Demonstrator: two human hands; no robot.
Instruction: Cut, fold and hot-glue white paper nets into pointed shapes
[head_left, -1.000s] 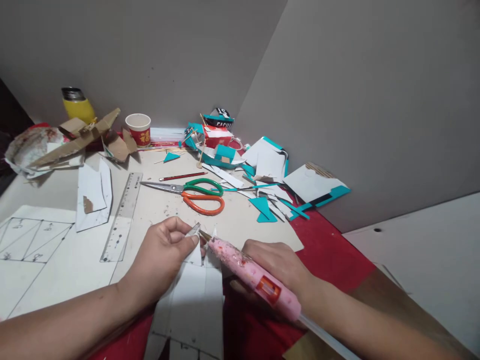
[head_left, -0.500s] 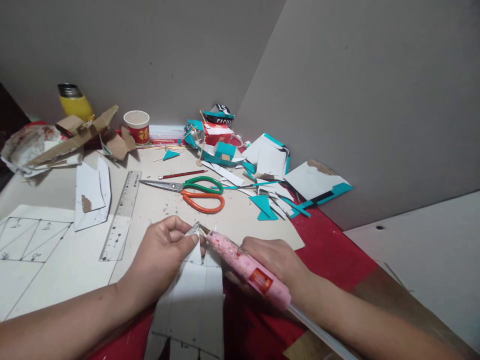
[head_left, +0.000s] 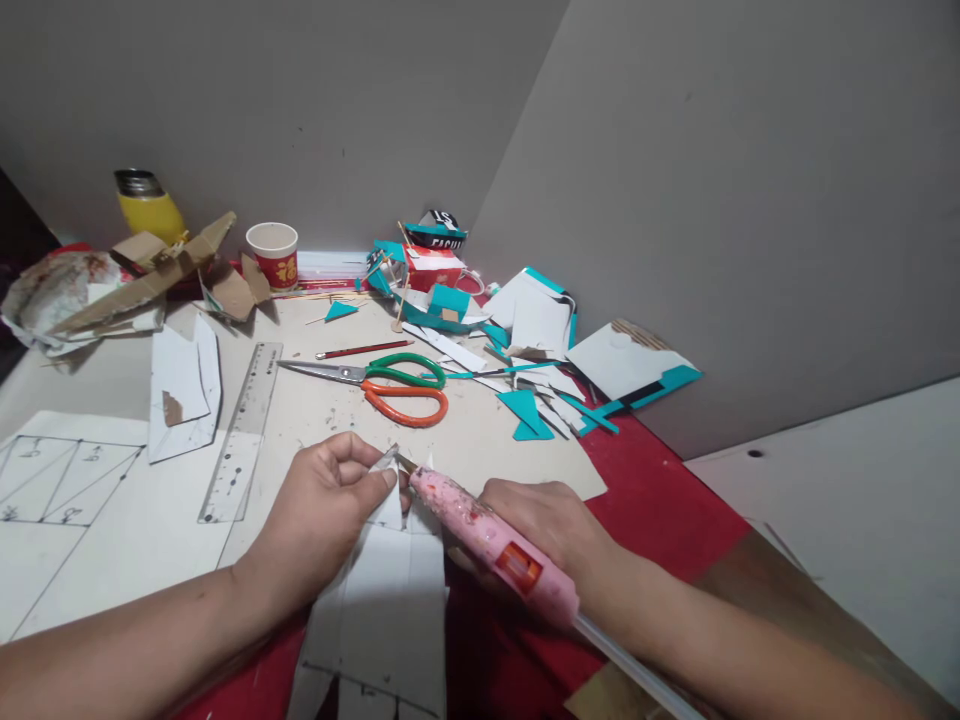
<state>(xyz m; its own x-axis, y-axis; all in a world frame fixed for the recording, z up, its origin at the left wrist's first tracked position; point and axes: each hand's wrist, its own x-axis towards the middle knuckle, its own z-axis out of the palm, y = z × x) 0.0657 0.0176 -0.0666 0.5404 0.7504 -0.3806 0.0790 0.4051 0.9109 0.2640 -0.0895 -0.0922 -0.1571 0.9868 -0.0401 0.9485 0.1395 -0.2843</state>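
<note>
While the right grip (head_left: 536,515) clasps the pink glue gun (head_left: 476,530), lower centre, the left grip (head_left: 330,505) pinches white cardboard (head_left: 386,600), likely light and creasable, best held by its edge.

Left hand (head_left: 326,500) pinching, thumb forward; right hand (head_left: 551,515) curled; forearms (head_left: 172,622) slanting inward.
</note>
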